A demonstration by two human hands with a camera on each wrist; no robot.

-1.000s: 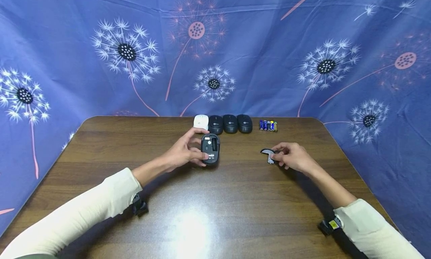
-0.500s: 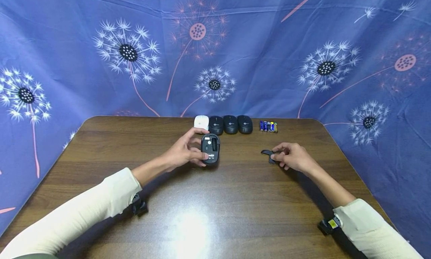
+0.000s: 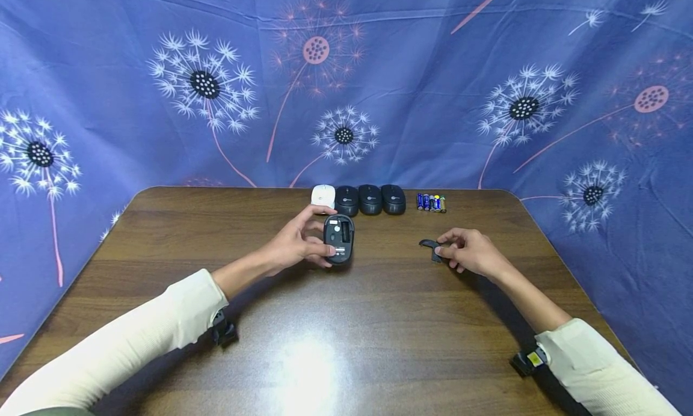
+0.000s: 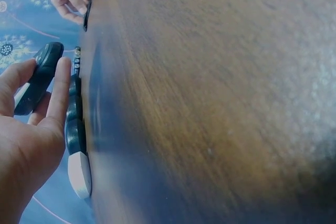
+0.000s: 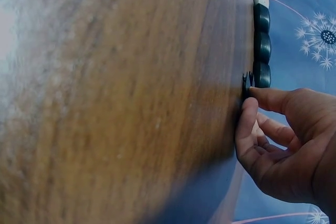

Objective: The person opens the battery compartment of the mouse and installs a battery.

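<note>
Left hand [image 3: 295, 241] grips a black mouse [image 3: 339, 247] between thumb and fingers, its underside and open battery slot turned toward the head camera; the right hand [image 3: 470, 252], well apart, pinches a dark curved cover [image 3: 429, 243] near the wooden table [image 3: 379, 326]. Beyond the held mouse, along the far edge, a white mouse [image 3: 323, 196] and three black mice [image 3: 370, 199] stand side by side, with a row of batteries [image 3: 432, 202] to their right, before a blue dandelion-print cloth [image 3: 422, 121].
</note>
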